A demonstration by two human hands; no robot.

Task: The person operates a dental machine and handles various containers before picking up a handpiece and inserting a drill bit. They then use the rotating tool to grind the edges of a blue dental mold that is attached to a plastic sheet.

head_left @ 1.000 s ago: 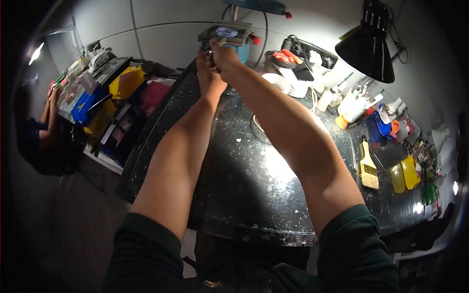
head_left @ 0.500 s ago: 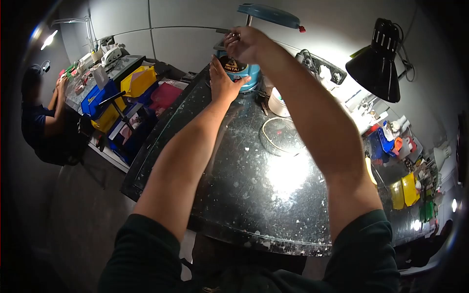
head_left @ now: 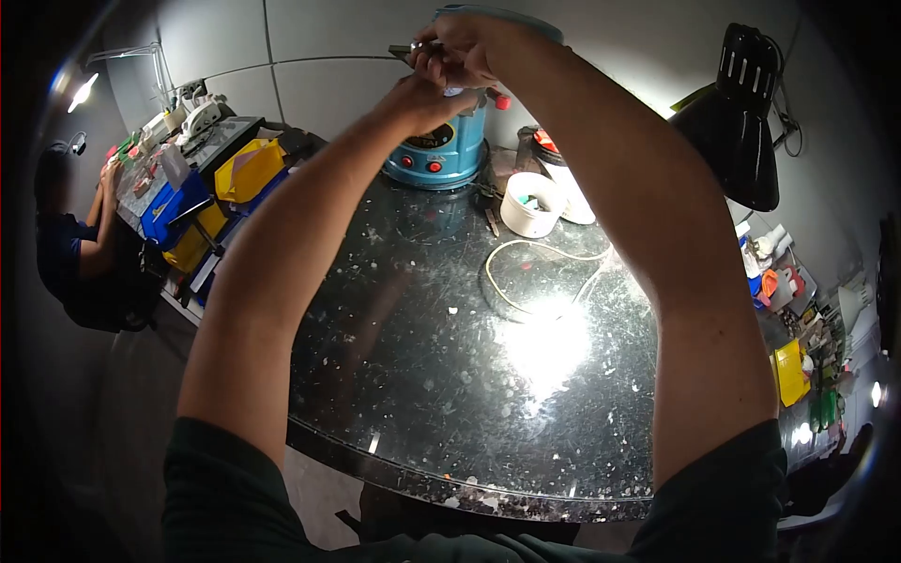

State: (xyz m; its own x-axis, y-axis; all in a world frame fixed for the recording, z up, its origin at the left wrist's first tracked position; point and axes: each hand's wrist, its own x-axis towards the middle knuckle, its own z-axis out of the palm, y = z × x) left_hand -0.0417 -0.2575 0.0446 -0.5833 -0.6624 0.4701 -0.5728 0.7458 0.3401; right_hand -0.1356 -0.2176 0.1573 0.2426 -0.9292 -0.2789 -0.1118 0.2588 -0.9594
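A round blue machine with a dark label and red buttons stands at the far side of the black bench. My left hand lies against its upper part, covering some of the label. Its fingers are partly hidden behind my right hand. That right hand is curled above the machine around a small metal piece, whose flat end sticks out to the left; its kind does not show. Behind the right forearm the blue-grey round lid is partly visible. A red knob shows beside the left hand.
A white tub and a pale cable are on the bench. A black lamp hangs at right. At left a person sits by another bench with yellow bins and blue ones.
My left hand has gone up from the machine's front to its upper part, close beside my right hand. The view has shifted, and the metal piece shows more clearly at the right fingers.
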